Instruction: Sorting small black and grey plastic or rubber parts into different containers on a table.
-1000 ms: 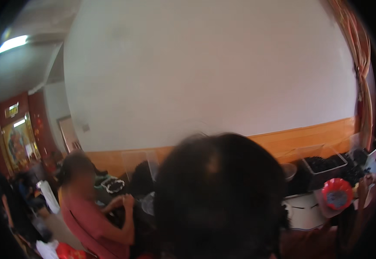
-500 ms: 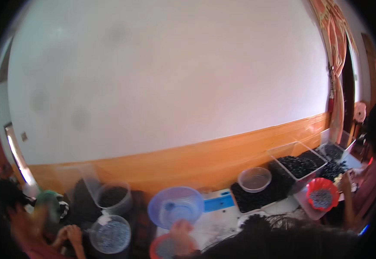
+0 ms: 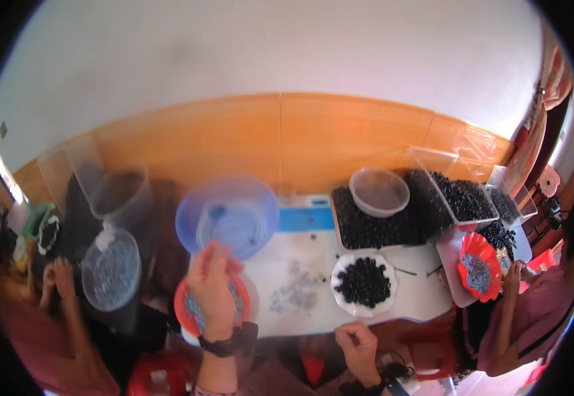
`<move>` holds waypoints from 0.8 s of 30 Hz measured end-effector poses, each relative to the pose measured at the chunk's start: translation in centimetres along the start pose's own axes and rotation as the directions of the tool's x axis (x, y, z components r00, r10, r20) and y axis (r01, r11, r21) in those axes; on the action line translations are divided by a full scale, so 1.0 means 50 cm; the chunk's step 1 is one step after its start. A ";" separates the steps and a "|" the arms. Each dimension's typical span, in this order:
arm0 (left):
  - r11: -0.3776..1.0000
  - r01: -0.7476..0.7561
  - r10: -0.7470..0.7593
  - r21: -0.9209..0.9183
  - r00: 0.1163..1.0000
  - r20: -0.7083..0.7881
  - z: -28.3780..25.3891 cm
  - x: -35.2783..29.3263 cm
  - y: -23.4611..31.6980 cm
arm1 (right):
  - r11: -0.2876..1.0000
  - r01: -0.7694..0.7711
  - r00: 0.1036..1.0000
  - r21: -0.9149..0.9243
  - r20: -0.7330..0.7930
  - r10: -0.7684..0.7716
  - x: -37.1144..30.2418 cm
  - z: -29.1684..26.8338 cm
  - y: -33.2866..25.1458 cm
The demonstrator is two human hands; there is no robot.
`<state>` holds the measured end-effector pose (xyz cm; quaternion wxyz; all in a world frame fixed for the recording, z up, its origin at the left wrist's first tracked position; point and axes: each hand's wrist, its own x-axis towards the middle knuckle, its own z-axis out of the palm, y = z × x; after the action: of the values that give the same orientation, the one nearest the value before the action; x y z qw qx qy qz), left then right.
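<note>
My left hand [image 3: 212,287] is raised over a red bowl [image 3: 181,310] of small grey-blue pieces. Its slightly blurred fingers are drawn together, and what they hold, if anything, cannot be made out. At the table's front edge my right hand [image 3: 361,350] is closed, thumb against curled fingers; any small thing in it is hidden. Just beyond it sits a white scalloped plate [image 3: 391,305] heaped with black pieces [image 3: 363,282]. Between the hands, loose grey-blue pieces [image 3: 297,290] are scattered on the white table [image 3: 270,257].
A blue plastic basin [image 3: 191,221] stands behind the red bowl. At the back right, a tray of black pieces [image 3: 382,231] carries a clear tub [image 3: 379,191]. One co-worker [image 3: 531,303] sits at the right beside another red bowl [image 3: 478,267]; another [image 3: 56,343] is at the left.
The view has tilted down and shifted right, bringing more of the table and the white plate into sight. My right hand has come into view; my left hand is still by the red bowl.
</note>
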<state>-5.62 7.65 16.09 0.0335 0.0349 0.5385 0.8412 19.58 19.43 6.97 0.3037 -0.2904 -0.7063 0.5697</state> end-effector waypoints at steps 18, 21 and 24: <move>0.734 -0.653 0.671 0.187 0.740 -0.052 -0.082 -0.253 0.254 | 0.575 0.779 0.622 0.249 -0.190 -0.760 -0.052 -0.087 -0.322; 0.762 -0.629 0.639 0.155 0.769 -0.013 -0.089 -0.268 0.262 | 0.573 0.546 0.433 0.611 0.379 -0.817 -0.016 -0.182 -0.374; 0.793 -0.597 0.599 0.122 0.800 0.025 -0.096 -0.279 0.263 | 0.545 0.802 0.524 0.244 0.148 -0.839 -0.056 -0.117 -0.412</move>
<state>7.54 -3.51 25.73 -0.2404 0.1989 0.5511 0.7739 24.51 17.20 27.87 0.4662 0.1733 -0.7477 0.4399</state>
